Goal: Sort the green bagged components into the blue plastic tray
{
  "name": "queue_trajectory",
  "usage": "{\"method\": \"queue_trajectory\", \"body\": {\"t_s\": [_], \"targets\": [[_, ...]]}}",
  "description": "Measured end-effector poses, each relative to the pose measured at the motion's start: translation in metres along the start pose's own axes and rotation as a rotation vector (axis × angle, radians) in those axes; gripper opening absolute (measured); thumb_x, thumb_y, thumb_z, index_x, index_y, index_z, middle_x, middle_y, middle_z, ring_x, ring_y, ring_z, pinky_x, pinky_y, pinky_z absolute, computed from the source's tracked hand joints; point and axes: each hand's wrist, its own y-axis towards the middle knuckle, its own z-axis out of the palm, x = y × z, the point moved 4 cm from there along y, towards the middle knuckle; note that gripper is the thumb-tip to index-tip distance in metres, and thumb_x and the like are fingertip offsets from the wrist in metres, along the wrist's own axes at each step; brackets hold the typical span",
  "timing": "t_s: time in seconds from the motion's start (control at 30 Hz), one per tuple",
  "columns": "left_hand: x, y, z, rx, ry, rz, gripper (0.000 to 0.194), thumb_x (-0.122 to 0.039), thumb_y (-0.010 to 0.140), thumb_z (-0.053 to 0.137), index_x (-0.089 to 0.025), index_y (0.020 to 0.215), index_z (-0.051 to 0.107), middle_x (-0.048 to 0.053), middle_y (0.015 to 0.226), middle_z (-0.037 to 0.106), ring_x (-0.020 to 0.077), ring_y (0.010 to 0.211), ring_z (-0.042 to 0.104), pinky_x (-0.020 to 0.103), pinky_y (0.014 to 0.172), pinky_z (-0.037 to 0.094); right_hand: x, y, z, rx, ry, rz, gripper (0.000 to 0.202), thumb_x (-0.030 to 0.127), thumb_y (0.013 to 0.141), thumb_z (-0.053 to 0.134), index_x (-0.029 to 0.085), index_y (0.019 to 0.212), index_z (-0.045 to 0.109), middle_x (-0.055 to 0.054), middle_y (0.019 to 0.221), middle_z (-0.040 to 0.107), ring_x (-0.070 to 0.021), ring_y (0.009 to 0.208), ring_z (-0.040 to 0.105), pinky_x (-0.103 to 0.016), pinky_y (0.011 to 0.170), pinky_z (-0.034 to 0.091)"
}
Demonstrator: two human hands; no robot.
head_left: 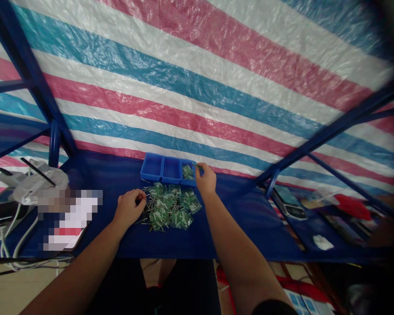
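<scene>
striped tarp (184, 105); blue bench (249, 223); on it, green packets (181, 218) and thin rods (145, 216) heaped; 3 blue bins (171, 169) beyond, packets in rightmost; left hand (128, 207) curled at heap's left edge, grip unclear; right hand (206, 178) pinching green piece (198, 166) at rightmost bin

Sheet (197, 103) at 12 o'clock: wide slanting stripes of white, pinkish red and blue, shiny. Table (101, 175): dark blue, plain. Boxes (162, 168) near centre: brighter blue. Packets (159, 217) at 7 o'clock: green, with pale patches; rods (166, 228) there: greyish. Bars (34, 78) at 10 o'clock: dark blue. Flat item (82, 208) at 8 o'clock: pale, with red band; cables (29, 227) also white. Scale (295, 211) at 4 o'clock: grey, top greenish. Cloth (353, 206) at 3 o'clock: red.
</scene>
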Motion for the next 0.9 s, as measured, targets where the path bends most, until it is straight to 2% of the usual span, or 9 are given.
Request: {"method": "queue_trajectory", "body": {"t_s": [0.13, 0.23, 0.3, 0.4, 0.5, 0.6, 0.67, 0.73, 0.9], "targets": [[0.0, 0.0, 0.001, -0.002, 0.009, -0.007, 0.014, -0.032, 0.087, 0.055, -0.026, 0.091, 0.066, 0.001, 0.088, 0.071, 0.0234, 0.093, 0.063, 0.041, 0.088, 0.037, -0.002, -0.02, 0.017, 0.22, -0.201, -0.038, 0.025, 0.038, 0.093, 0.06, 0.021, 0.098, 0.077, -0.012, 0.112, 0.07, -0.0276, 0.111, 0.059, -0.043, 0.103, 0.044], [0.0, -0.001, 0.001, -0.005, 0.008, 0.0, 0.013, -0.032, 0.087, 0.055, -0.026, 0.091, 0.066, 0.0, 0.089, 0.072, 0.0233, 0.094, 0.063, 0.041, 0.088, 0.037, 0.0, -0.032, 0.025, 0.278, -0.272, -0.039, 0.029, 0.039, 0.099, 0.052, 0.026, 0.104, 0.077, -0.01, 0.115, 0.07, -0.0278, 0.114, 0.056, -0.051, 0.109, 0.037], [0.0, -0.001, 0.001, -0.009, 0.01, -0.002, 0.013, -0.032, 0.087, 0.056, -0.026, 0.092, 0.066, 0.0, 0.09, 0.072, 0.0234, 0.094, 0.064, 0.041, 0.09, 0.036, 0.001, -0.034, 0.03, 0.319, -0.273, -0.047, 0.031, 0.037, 0.102, 0.046, 0.028, 0.111, 0.075, -0.008, 0.12, 0.07, -0.0285, 0.12, 0.055, -0.06, 0.115, 0.025], [0.0, 0.0, 0.0, -0.003, 0.023, -0.012, 0.013, -0.032, 0.086, 0.056, -0.027, 0.092, 0.066, 0.0, 0.09, 0.072, 0.0238, 0.094, 0.064, 0.041, 0.089, 0.036, 0.002, -0.033, 0.034, 0.393, -0.253, -0.008, 0.034, 0.038, 0.102, 0.045, 0.024, 0.124, 0.067, -0.012, 0.128, 0.067, -0.0324, 0.133, 0.048, -0.071, 0.116, 0.013], [0.0, 0.0, 0.001, 0.006, 0.034, -0.009, 0.012, -0.031, 0.086, 0.056, -0.027, 0.092, 0.066, 0.0, 0.09, 0.072, 0.0242, 0.095, 0.064, 0.041, 0.088, 0.036, 0.005, -0.031, 0.03, 0.364, -0.256, 0.011, 0.035, 0.043, 0.1, 0.048, 0.019, 0.118, 0.065, -0.017, 0.125, 0.067, -0.0363, 0.136, 0.045, -0.067, 0.114, 0.022], [0.0, 0.0, 0.001, 0.008, 0.039, -0.005, 0.011, -0.03, 0.085, 0.057, -0.027, 0.091, 0.066, 0.001, 0.09, 0.072, 0.0247, 0.096, 0.064, 0.041, 0.088, 0.037, 0.012, -0.032, 0.018, 0.221, -0.278, -0.031, 0.028, 0.041, 0.098, 0.05, 0.021, 0.103, 0.068, -0.016, 0.116, 0.068, -0.0348, 0.123, 0.052, -0.056, 0.107, 0.036], [0.001, 0.0, 0.002, 0.003, 0.041, -0.005, 0.011, -0.03, 0.085, 0.057, -0.027, 0.091, 0.066, 0.001, 0.09, 0.072, 0.0247, 0.095, 0.064, 0.041, 0.088, 0.037, 0.016, -0.035, 0.013, 0.155, -0.285, -0.055, 0.027, 0.04, 0.099, 0.049, 0.021, 0.1, 0.068, -0.015, 0.112, 0.069, -0.0325, 0.114, 0.055, -0.052, 0.102, 0.04], [0.002, 0.0, 0.003, 0.0, 0.043, -0.003, 0.011, -0.03, 0.085, 0.058, -0.027, 0.091, 0.066, 0.001, 0.09, 0.072, 0.0245, 0.095, 0.064, 0.041, 0.088, 0.036, 0.016, -0.038, 0.013, 0.181, -0.296, -0.061, 0.029, 0.039, 0.1, 0.047, 0.021, 0.1, 0.069, -0.014, 0.109, 0.07, -0.0315, 0.114, 0.055, -0.054, 0.105, 0.037], [0.002, -0.001, 0.002, -0.004, 0.032, 0.008, 0.011, -0.03, 0.085, 0.057, -0.027, 0.091, 0.066, 0.0, 0.089, 0.071, 0.0237, 0.093, 0.063, 0.04, 0.087, 0.036, 0.01, -0.044, 0.025, 0.369, -0.294, -0.037, 0.032, 0.041, 0.102, 0.045, 0.023, 0.106, 0.071, -0.011, 0.115, 0.072, -0.0318, 0.129, 0.049, -0.068, 0.115, 0.015]]}}
